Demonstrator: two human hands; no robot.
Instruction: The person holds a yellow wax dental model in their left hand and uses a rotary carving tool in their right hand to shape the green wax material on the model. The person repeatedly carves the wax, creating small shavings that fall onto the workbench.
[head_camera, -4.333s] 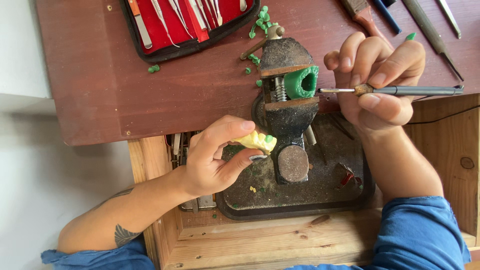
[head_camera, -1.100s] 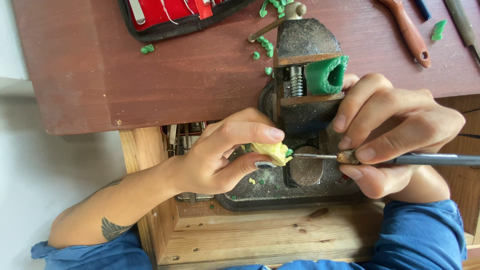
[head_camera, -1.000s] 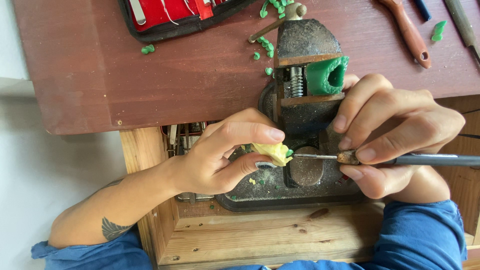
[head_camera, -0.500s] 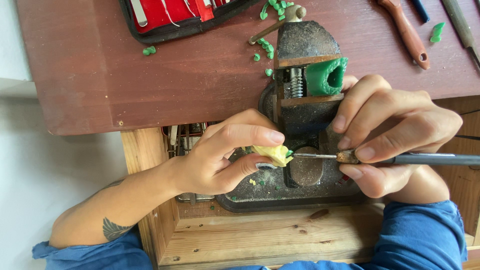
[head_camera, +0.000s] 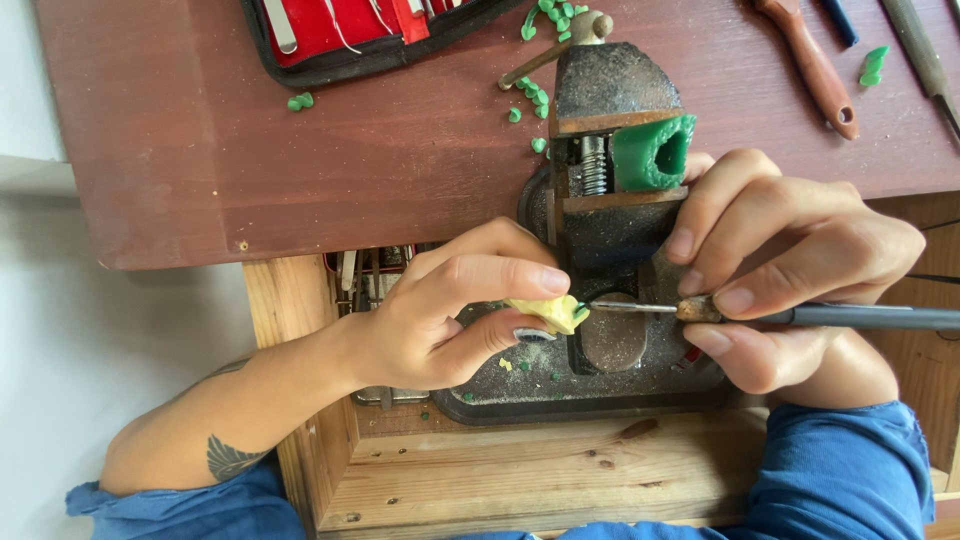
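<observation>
My left hand (head_camera: 455, 315) pinches a small pale yellow wax piece (head_camera: 548, 312) between thumb and fingers, just left of the vise base. My right hand (head_camera: 790, 270) grips a thin dark-handled carving tool (head_camera: 800, 316) like a pen. Its metal tip touches the right side of the yellow piece. Just above both hands, a green wax tube (head_camera: 655, 152) sits clamped in the jaws of a dark metal bench vise (head_camera: 610, 90).
A dark metal tray (head_camera: 520, 395) lies under the vise inside a wooden drawer frame (head_camera: 520, 470). On the reddish-brown bench top (head_camera: 300, 180) lie a red-lined tool case (head_camera: 340, 30), green wax shavings (head_camera: 300, 101), a wooden-handled tool (head_camera: 812, 65) and a file (head_camera: 915, 50).
Four seconds ago my right hand held the tool up by the green tube in the vise. It has since come down to the yellow piece; over the last second both hands barely moved.
</observation>
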